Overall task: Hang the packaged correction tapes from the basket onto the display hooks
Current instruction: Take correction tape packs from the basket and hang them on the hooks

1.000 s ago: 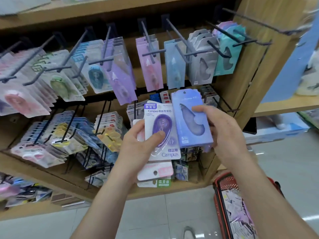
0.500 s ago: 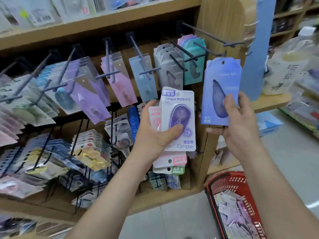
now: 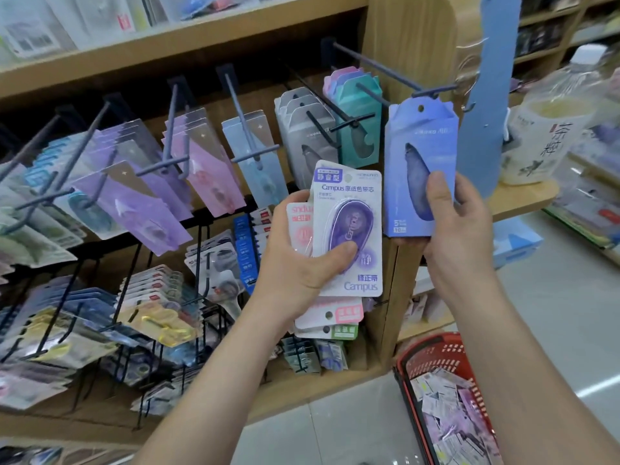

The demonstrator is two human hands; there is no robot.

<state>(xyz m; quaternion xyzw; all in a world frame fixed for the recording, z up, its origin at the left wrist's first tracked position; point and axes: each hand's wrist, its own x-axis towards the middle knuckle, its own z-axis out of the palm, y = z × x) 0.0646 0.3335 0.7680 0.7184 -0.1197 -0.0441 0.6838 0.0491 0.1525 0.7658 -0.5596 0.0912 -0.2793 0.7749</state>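
Bright, even indoor light from overhead, slightly cool. Soft shadow sits under the light wooden shelf board (image 3: 201, 52). A white glare streak lies on the glossy grey floor tiles (image 3: 553, 313) at right. Wide-angle bend bows the edges. The pastel hanging packets (image 3: 33, 229) at left and the clear plastic bottle (image 3: 550, 129) are smeared. The white card pack with purple blister (image 3: 349, 229) reads sharp; the blue cardboard pack (image 3: 419, 162) is softer.

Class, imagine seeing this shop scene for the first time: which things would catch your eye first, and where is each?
In the centre, the left hand grips a fan of packs, the white-and-purple Campus pack in front. To its right, the right hand holds a blue pack up just below the tip of a bare hook. A red basket of more packs stands at lower right.
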